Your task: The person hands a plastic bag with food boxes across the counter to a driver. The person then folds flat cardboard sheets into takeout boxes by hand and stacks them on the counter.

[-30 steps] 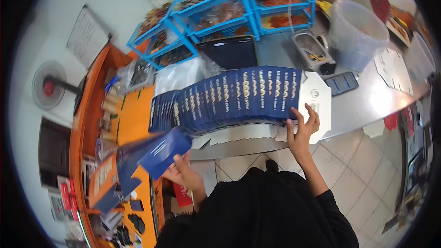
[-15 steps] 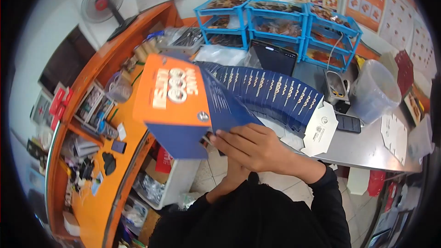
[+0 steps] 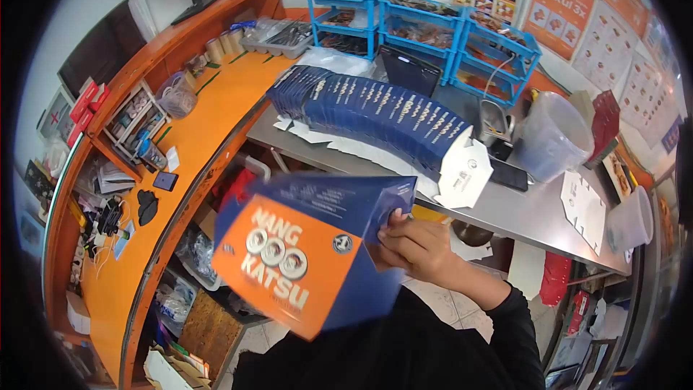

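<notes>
Reader: Where is the orange-and-blue box, relative to the row of overlapping cartons?

Me: I hold it on my side of the row, apparently raised off the metal table, with its printed orange panel turned towards my view.

Reader: How are the hands disposed?

Me: My right hand pinches the box's right side, thumb and fingers closed on the blue board. A grip at the side probably spares the broad panels from being crushed. My left hand is hidden, so I cannot tell its state.

Reader: Why is the row so arranged?

Me: Its cartons lie lapped like shingles, which probably leaves one edge of each exposed for lifting. A white panel shows at its right end.

Reader: And the surrounding objects?

Me: The blue racks stand behind the row; the phone and the translucent tub sit beyond its right end, presumably to leave my reach unobstructed.
</notes>
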Demonstrator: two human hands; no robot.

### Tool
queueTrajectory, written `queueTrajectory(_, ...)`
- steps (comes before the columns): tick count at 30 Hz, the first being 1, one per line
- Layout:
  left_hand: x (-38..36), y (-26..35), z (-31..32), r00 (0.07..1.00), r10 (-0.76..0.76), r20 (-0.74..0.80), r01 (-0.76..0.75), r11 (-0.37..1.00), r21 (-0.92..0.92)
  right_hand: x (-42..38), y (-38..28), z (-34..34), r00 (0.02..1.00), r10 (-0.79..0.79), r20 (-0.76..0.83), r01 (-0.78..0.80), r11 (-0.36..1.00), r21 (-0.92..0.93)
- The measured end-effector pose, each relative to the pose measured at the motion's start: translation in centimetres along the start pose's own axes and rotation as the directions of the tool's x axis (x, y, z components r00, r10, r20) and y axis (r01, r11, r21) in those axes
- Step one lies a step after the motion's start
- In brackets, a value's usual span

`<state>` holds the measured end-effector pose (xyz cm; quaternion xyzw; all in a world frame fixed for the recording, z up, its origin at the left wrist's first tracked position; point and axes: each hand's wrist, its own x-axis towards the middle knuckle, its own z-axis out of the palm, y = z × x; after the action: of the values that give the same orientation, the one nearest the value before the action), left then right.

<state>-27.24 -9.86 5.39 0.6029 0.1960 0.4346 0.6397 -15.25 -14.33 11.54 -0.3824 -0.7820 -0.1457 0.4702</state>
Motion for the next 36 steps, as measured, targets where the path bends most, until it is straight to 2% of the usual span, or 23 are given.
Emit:
queueTrajectory(5, 0.0, 0.5, 3.7, 0.988, -0.071, 0.135, 0.072, 0.997, -0.004, -0.9, 2.0, -3.6, 0.997, -0.076, 0.026, 0.08, 0.96, -0.269)
queueTrajectory(9, 1.8, 0.3, 8.9, 0.955, -0.143, 0.26, 0.143, 0.99, 0.017, -1.8, 4.4, -11.8, 0.98, 0.13, 0.149, -0.13, 0.991, -0.013)
queueTrajectory(11, 3.5, 0.2, 11.8, 0.925, -0.2, 0.322, 0.199, 0.979, 0.036, -2.7, 5.7, -15.5, 0.914, 0.244, 0.325, -0.261, 0.965, 0.009)
queueTrajectory(14, 6.4, 0.0, 15.8, 0.864, -0.29, 0.411, 0.266, 0.957, 0.116, -3.9, 7.3, -21.7, 0.774, 0.466, 0.43, -0.475, 0.875, -0.094)
queueTrajectory(15, 7.4, 0.1, 17.1, 0.862, -0.288, 0.418, 0.263, 0.958, 0.117, -4.8, 8.5, -23.6, 0.775, 0.47, 0.423, -0.476, 0.874, -0.1)
queueTrajectory(16, 8.4, 0.2, 18.3, 0.821, -0.091, 0.563, -0.126, 0.934, 0.335, -6.1, 10.1, -25.4, 0.767, 0.513, 0.386, -0.555, 0.832, -0.002)
queueTrajectory(17, 8.9, 0.1, 19.5, 0.688, 0.045, 0.724, -0.511, 0.738, 0.44, -7.5, 11.6, -27.3, 0.752, 0.557, 0.352, -0.622, 0.777, 0.099)
queueTrajectory(18, 9.1, -0.8, 20.5, 0.59, -0.015, 0.807, -0.636, 0.608, 0.476, -8.9, 12.9, -29.1, 0.694, 0.641, 0.327, -0.709, 0.687, 0.158)
queueTrajectory(20, 7.0, -2.7, 24.0, 0.554, -0.276, 0.786, -0.766, 0.202, 0.611, -11.5, 15.6, -32.6, 0.498, 0.795, 0.346, -0.865, 0.43, 0.257)
queueTrajectory(21, 5.8, -4.3, 26.1, 0.562, -0.388, 0.73, -0.8, -0.033, 0.599, -12.4, 16.5, -33.9, 0.492, 0.8, 0.344, -0.869, 0.425, 0.255)
queueTrajectory(22, 5.5, -6.4, 27.6, 0.559, -0.392, 0.731, -0.801, -0.026, 0.598, -12.9, 17.0, -35.0, 0.415, 0.845, 0.337, -0.909, 0.367, 0.199)
queueTrajectory(23, 5.6, -9.0, 28.7, 0.553, -0.098, 0.827, -0.833, -0.063, 0.55, -13.3, 17.6, -35.9, 0.338, 0.883, 0.326, -0.941, 0.306, 0.146)
queueTrajectory(24, 5.5, -10.5, 29.8, 0.483, 0.203, 0.852, -0.851, -0.119, 0.511, -14.0, 18.7, -36.9, 0.378, 0.874, 0.305, -0.918, 0.31, 0.247)
queueTrajectory(25, 5.3, -10.4, 31.2, 0.484, 0.206, 0.851, -0.849, -0.125, 0.513, -14.2, 19.5, -37.8, 0.382, 0.889, 0.253, -0.836, 0.215, 0.505)
queueTrajectory(26, 5.2, -9.9, 32.5, 0.618, 0.357, 0.701, -0.786, 0.28, 0.551, -14.6, 19.8, -38.7, 0.424, 0.875, 0.232, -0.733, 0.182, 0.655)
queueTrajectory(27, 5.0, -9.6, 33.4, 0.762, 0.411, 0.5, -0.631, 0.644, 0.433, -15.0, 19.6, -39.3, 0.463, 0.861, 0.21, -0.61, 0.138, 0.78)
queueTrajectory(28, 4.9, -9.7, 33.8, 0.832, 0.381, 0.402, -0.543, 0.709, 0.451, -16.2, 19.1, -38.0, 0.596, 0.801, 0.054, -0.599, 0.399, 0.695)
queueTrajectory(29, 4.9, -8.8, 34.4, 0.894, 0.392, 0.216, -0.445, 0.832, 0.332, -17.6, 18.0, -36.0, 0.723, 0.687, -0.076, -0.538, 0.628, 0.562)
queueTrajectory(30, 5.1, -7.6, 34.8, 0.949, 0.296, 0.105, -0.31, 0.939, 0.152, -18.2, 16.1, -35.2, 0.895, 0.444, -0.039, -0.425, 0.877, 0.225)
queueTrajectory(31, 5.3, -6.5, 34.9, 0.984, 0.175, 0.02, -0.174, 0.983, -0.051, -18.7, 14.3, -34.4, 0.978, 0.188, 0.091, -0.177, 0.977, -0.115)
queueTrajectory(33, 5.4, -5.1, 34.3, 0.987, 0.156, -0.041, -0.159, 0.982, -0.102, -20.1, 12.7, -32.0, 0.985, 0.004, 0.175, 0.014, 0.995, -0.099)
queueTrajectory(34, 5.3, -4.6, 34.2, 0.989, 0.127, -0.081, -0.139, 0.978, -0.158, -20.2, 13.0, -31.2, 0.984, -0.005, 0.178, 0.021, 0.996, -0.088)
queueTrajectory(36, 4.6, -3.2, 34.7, 0.978, 0.17, -0.121, -0.189, 0.967, -0.171, -20.6, 13.7, -29.7, 0.967, -0.242, 0.083, 0.256, 0.93, -0.263)
